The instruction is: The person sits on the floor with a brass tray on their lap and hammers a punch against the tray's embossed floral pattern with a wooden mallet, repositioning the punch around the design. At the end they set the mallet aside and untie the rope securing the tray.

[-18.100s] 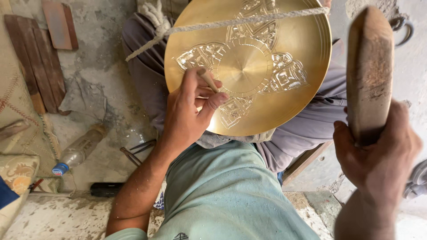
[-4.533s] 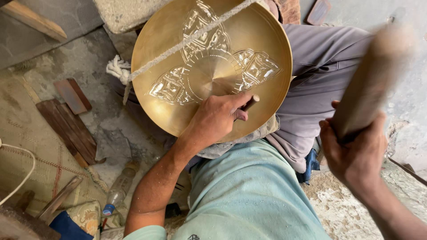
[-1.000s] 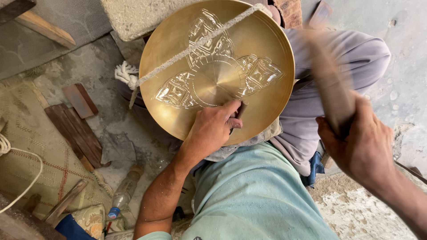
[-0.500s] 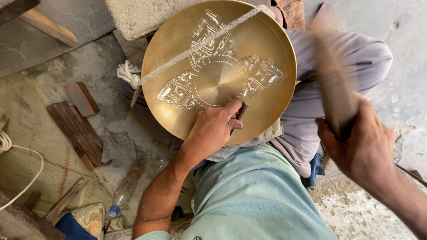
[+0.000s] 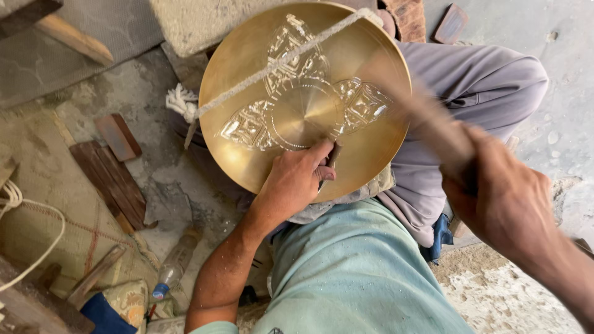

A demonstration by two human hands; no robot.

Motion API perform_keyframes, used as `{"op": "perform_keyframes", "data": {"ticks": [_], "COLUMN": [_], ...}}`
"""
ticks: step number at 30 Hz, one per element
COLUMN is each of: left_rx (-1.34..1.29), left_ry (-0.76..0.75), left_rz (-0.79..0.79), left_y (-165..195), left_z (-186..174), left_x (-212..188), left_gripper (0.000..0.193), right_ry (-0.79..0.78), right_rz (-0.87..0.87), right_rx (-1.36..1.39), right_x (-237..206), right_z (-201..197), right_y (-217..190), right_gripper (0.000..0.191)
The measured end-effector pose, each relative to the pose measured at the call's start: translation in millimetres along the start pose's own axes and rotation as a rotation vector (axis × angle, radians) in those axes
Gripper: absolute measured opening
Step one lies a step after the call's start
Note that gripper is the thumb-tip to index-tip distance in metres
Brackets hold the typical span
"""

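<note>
A round brass plate (image 5: 377, 148) with an engraved pattern rests on my lap, held down by a white rope (image 5: 272, 65) stretched across it. My left hand (image 5: 294, 182) grips a thin chisel (image 5: 334, 156) with its tip on the plate's lower middle. In my right hand (image 5: 501, 198) is a wooden mallet (image 5: 427, 120), blurred with motion and slanting down over the plate's right side toward the chisel.
Wooden blocks (image 5: 114, 170) lie on the concrete floor at left. A plastic bottle (image 5: 173, 266) lies near my left elbow. A stone slab (image 5: 192, 21) sits beyond the plate. A patterned cloth (image 5: 49, 204) and a cord (image 5: 37, 253) are at far left.
The mallet has swung down from upright at the right to low over the plate. My left hand keeps the chisel on nearly the same spot.
</note>
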State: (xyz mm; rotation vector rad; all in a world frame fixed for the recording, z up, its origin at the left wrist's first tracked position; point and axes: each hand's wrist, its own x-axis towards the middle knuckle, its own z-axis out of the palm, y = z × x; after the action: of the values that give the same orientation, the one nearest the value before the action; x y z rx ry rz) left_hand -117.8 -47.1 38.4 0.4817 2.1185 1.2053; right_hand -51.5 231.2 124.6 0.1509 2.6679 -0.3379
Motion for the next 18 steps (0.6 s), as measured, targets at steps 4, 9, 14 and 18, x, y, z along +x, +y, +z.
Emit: {"op": "perform_keyframes", "data": {"ticks": [4, 9, 14, 18], "left_rx": [-0.031, 0.006, -0.076, -0.298], "left_ry": [0.024, 0.018, 0.133, 0.451], "left_rz": [0.023, 0.023, 0.144, 0.853], "left_y": [-14.7, -14.1, 79.8, 102.7], "left_z": [7.7, 10.2, -56.8, -90.5], "left_x": [-7.6, -7.7, -41.8, -115.2], "left_gripper": [0.022, 0.025, 0.019, 0.019], "right_ry": [-0.515, 0.037, -0.111, 0.357], "right_rz": [0.063, 0.059, -0.174, 0.163], "right_rx": [-0.305, -0.019, -0.113, 0.413], "right_x": [0.5, -1.3, -32.1, -59.1], "right_z": [3.4, 0.4, -36.9, -31.1], "right_y": [1.7, -16.3, -14.5, 14.8], "right_gripper": [0.033, 0.061, 0.06, 0.054]}}
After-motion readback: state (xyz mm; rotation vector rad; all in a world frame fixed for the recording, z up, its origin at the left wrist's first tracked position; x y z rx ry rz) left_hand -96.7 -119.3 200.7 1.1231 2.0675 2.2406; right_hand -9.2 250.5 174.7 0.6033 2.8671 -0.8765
